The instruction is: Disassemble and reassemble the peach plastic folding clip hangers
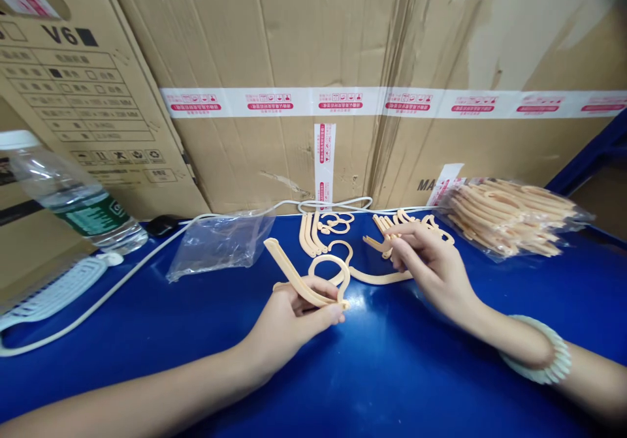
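My left hand point(289, 327) is closed around a partly joined beige plastic hanger point(298, 275), one arm and the round hook standing up from the fingers. Farther right, my right hand point(426, 262) pinches a beige hanger arm point(373, 243), its end poking out left of the fingertips. Under and behind that hand lie more loose hanger arms point(381, 222), partly hidden by it. Between the hands, a hanger point(377, 277) with a hook lies flat on the blue table. Behind it rest a row of hanger arms point(311, 234) and several loose hooks point(337, 222).
At right sits a clear bag of beige hanger parts point(509, 216). An empty clear plastic bag point(220, 245), a water bottle point(83, 196), a pale hairbrush point(59, 291) and a white cable point(132, 297) are at left. Cardboard boxes point(274, 157) wall off the back of the blue table point(392, 373).
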### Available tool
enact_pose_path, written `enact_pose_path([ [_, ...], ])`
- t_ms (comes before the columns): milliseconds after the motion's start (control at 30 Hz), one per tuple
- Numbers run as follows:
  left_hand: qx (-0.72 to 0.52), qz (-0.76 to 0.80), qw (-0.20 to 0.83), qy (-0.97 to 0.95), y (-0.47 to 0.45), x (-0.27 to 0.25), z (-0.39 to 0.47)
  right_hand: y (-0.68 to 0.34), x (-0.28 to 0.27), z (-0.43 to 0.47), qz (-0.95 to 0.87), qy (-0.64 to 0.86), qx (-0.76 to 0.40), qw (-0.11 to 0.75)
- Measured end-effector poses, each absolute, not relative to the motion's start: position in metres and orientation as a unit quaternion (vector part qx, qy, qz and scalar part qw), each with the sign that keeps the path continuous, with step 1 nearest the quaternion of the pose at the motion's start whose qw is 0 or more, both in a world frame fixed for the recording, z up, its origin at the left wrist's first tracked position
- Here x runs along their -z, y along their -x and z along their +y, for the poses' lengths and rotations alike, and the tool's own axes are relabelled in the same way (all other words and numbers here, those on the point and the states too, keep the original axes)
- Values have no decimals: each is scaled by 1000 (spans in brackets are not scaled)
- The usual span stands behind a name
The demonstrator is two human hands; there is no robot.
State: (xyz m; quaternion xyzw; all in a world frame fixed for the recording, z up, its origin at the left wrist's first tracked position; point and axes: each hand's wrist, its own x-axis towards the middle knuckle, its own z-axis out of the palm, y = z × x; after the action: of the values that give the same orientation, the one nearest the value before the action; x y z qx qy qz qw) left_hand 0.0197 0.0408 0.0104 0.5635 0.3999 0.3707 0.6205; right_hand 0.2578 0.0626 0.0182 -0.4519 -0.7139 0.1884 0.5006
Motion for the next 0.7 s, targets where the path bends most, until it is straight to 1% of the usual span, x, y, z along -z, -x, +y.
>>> enact_pose_path([
  [133, -370, 409, 620, -558, -20, -11, 41, -243, -21, 45, -605, 409, -405, 550],
  [233, -369, 418, 619, -552, -20, -11, 41, -236, -19, 41, -530, 380, -530, 542],
  [300, -372, 418, 617, -553, -20, -10, 41, -234, -16, 39, -493, 376, -585, 522],
  [367, -373, 418, 615, -555, -20, -10, 42, -233, -14, 38, -485, 393, -595, 506],
  [433, -369, 419, 614, -557, -20, -9, 42, -233, -13, 36, -530, 420, -550, 489],
  [533, -388, 408, 621, -546, -19, -7, 39, -233, -12, 34, -671, 436, -405, 442],
  [633, -453, 379, 618, -518, -18, -4, 37, -231, -13, 34, -815, 375, -239, 371],
  [700, -490, 372, 609, -501, -16, -2, 37, -226, -13, 34, -886, 324, -139, 301],
])
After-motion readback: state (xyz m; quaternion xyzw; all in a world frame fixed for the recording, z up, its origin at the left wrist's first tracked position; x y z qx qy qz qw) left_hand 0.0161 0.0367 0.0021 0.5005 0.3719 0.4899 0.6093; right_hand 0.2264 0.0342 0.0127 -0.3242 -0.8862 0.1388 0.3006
